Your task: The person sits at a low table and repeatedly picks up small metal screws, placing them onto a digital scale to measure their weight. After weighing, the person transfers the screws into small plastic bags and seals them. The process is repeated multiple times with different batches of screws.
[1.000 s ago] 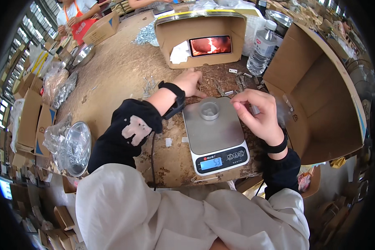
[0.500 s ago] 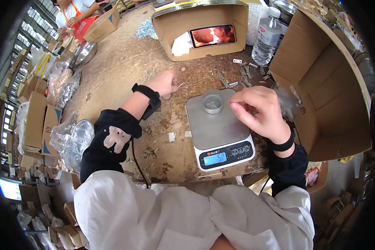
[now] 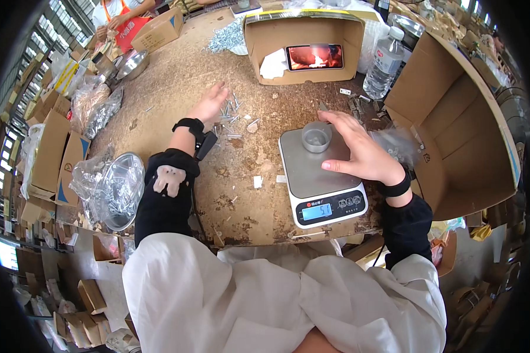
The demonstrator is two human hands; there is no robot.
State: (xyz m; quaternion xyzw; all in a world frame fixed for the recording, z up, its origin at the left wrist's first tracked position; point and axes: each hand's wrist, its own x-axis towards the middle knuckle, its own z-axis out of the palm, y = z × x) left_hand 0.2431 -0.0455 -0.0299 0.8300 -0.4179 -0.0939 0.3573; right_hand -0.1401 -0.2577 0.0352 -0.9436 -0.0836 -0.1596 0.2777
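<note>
My left hand (image 3: 208, 105) is over the worn tabletop, fingers stretched out and holding nothing visible. Beside it lie several loose screws (image 3: 232, 106). My right hand (image 3: 359, 148) reaches over the kitchen scale (image 3: 312, 173), its thumb and fingers spread apart. A small round grey cup (image 3: 316, 139) stands upright on the steel plate, between the fingertips and thumb; contact with it cannot be made out. The scale's display (image 3: 317, 211) is lit blue.
An open carton (image 3: 453, 129) stands at the right, with a water bottle (image 3: 385, 63) behind. A phone (image 3: 314, 57) leans inside a small box (image 3: 265, 41). Metal hinges (image 3: 357, 109) lie beyond my right hand. A bowl of hardware (image 3: 122, 191) is at left; another person (image 3: 123, 15) works far left.
My left hand has opened from a closed pose and moved left, uncovering the screws. My right hand has spread from a pinch and lies further over the scale. The view has shifted slightly.
</note>
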